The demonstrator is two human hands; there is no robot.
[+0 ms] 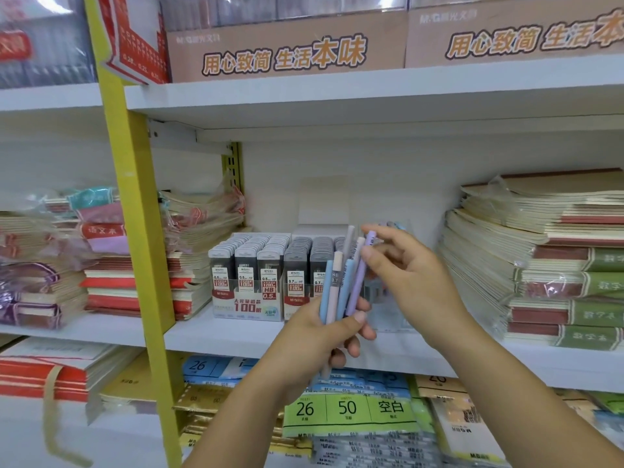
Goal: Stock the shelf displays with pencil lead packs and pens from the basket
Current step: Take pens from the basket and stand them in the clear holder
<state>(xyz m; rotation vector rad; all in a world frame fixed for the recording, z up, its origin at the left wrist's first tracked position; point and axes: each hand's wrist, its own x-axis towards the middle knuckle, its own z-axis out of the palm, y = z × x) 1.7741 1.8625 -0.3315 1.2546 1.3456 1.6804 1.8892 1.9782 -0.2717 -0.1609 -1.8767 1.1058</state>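
Note:
My left hand (pixel 326 336) grips a bunch of pastel pens (pixel 339 282) upright in front of the middle shelf: blue, pink, grey and purple ones. My right hand (pixel 410 275) pinches the top of the purple pen (pixel 359 271) in that bunch between thumb and fingers. Behind the pens stands a display box of pencil lead packs (pixel 261 265), filled in rows, with a second box (pixel 305 268) beside it. A clear plastic pen holder (pixel 388 298) sits on the shelf to the right, mostly hidden by my hands. The basket is out of view.
Stacks of wrapped notebooks (pixel 547 258) fill the shelf on the right, and more stacks (pixel 189 251) lie on the left. A yellow upright post (pixel 135 197) divides the shelving. Paper pads (pixel 347 408) lie on the shelf below. Cardboard boxes (pixel 287 45) stand on the shelf above.

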